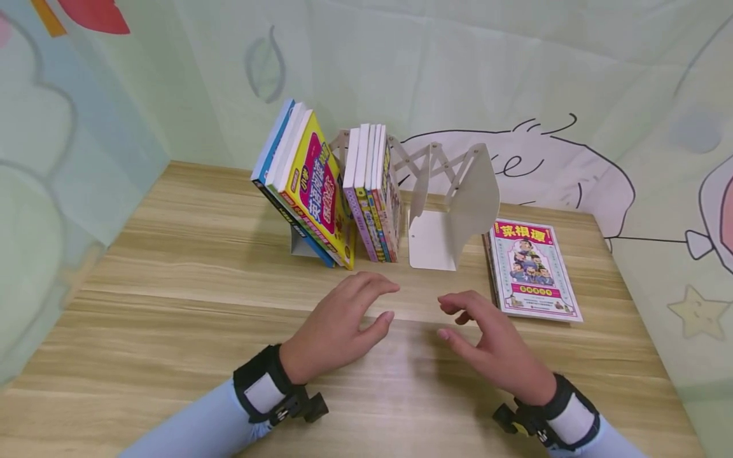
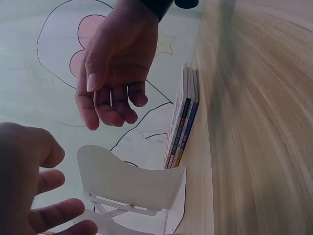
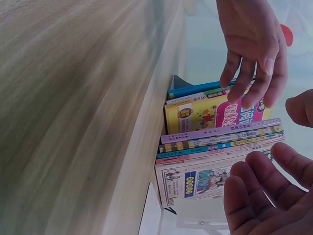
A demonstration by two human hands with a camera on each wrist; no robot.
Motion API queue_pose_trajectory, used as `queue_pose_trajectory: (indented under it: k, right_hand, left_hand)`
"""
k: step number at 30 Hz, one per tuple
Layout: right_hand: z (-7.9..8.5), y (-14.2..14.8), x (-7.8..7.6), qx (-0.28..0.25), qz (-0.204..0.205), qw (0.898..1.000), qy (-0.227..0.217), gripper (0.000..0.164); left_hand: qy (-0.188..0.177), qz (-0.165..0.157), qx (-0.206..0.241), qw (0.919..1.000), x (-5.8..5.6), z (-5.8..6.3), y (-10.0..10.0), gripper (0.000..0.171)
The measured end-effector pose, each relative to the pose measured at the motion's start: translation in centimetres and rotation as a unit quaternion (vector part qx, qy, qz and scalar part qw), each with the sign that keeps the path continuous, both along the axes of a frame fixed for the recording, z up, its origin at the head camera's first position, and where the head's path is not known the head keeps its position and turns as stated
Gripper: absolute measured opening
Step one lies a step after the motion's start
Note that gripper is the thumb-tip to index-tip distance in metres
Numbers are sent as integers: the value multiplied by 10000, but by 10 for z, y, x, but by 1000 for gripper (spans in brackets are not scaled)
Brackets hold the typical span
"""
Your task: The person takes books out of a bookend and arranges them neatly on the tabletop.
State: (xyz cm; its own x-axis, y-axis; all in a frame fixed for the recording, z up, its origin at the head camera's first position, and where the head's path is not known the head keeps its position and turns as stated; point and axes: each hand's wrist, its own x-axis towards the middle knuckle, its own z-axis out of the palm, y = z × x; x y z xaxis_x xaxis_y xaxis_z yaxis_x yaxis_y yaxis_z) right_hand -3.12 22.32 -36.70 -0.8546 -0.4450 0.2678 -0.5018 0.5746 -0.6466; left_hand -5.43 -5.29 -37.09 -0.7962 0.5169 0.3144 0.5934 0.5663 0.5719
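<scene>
My left hand [image 1: 338, 324] hovers over the table in front of the standing books, fingers loosely bent and holding nothing. Facing it, my right hand [image 1: 492, 343] is held up near the book stack, its fingers relaxed and apart. Behind them stands a white folding bookend rack [image 1: 475, 197]. In its left section lean several large books, the front one a yellow book [image 1: 321, 191]. Slimmer books [image 1: 369, 191] stand upright in the middle section, and the right section holds none. A pile of books [image 1: 535, 270] with a pink-and-white cover lies flat right of the rack.
The wooden table [image 1: 172, 305] runs back to a wall covering [image 1: 366, 63] printed with cartoon shapes. Each wrist wears a black strap [image 1: 266, 388] with a small camera.
</scene>
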Motion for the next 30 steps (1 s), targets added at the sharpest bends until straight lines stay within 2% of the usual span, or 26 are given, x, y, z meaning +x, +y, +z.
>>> queue_pose_trajectory:
  k: [11, 17, 24, 30]
  right_hand:
    - [-3, 3, 2, 49, -112, 9999, 16, 42]
    - [-5, 5, 2, 103, -167, 9997, -110, 41]
    - [-10, 5, 2, 16, -104, 9999, -102, 41]
    - [-13, 5, 2, -35, -115, 9998, -142, 40]
  left_hand:
    - [153, 46, -49, 9999, -5, 9, 2, 40]
    - [389, 56, -5, 9992, -12, 17, 3, 40]
    - [457, 96, 37, 9989, -21, 20, 7, 40]
    - [865, 222, 49, 9960, -32, 27, 8, 42]
